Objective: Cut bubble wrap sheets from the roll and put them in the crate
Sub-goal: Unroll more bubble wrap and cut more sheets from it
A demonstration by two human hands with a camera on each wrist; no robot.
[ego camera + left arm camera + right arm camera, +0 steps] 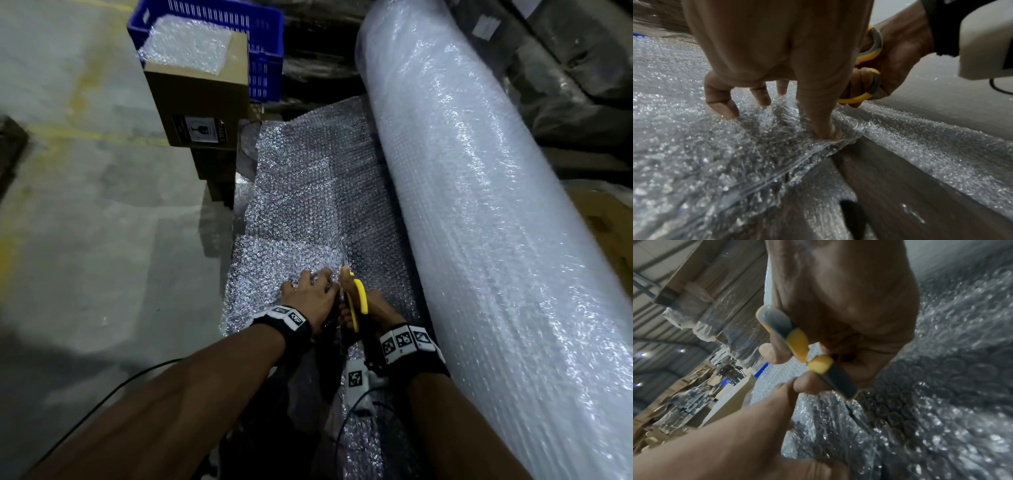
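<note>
Starting at the far left, we are seeing bare concrete floor (85,212), and behind it the blue crate (263,51) is standing well apart from our hands. A stack of cardboard boxes (202,109) is sitting in front of the crate, and a cut piece of bubble wrap (186,44) is lying on the top box. Whether any sheets are lying inside the crate itself we cannot tell.

Moving rightward, the unrolled bubble wrap sheet (308,192) is lying flat on the floor beside the boxes. Our left hand (310,294) is pressing on it with fingers (721,104) spread and bent at the tips, pinning the wrap just left of the cut line. Touching it on the right, our right hand (368,308) is gripping the yellow scissors (358,301), thumb and fingers curled through the loops, handles drawn close together in the wrist view. The blades are pointing away from us into the sheet; the wrap is already parted behind our hands, while a long stretch ahead is still whole.

At the far right, the big roll (479,205) is lying alongside the sheet, still very thick.

We are judging this cut as barely begun: this sheet is waiting to be freed and carried to the crate, and much wrap is remaining on the roll.
</note>
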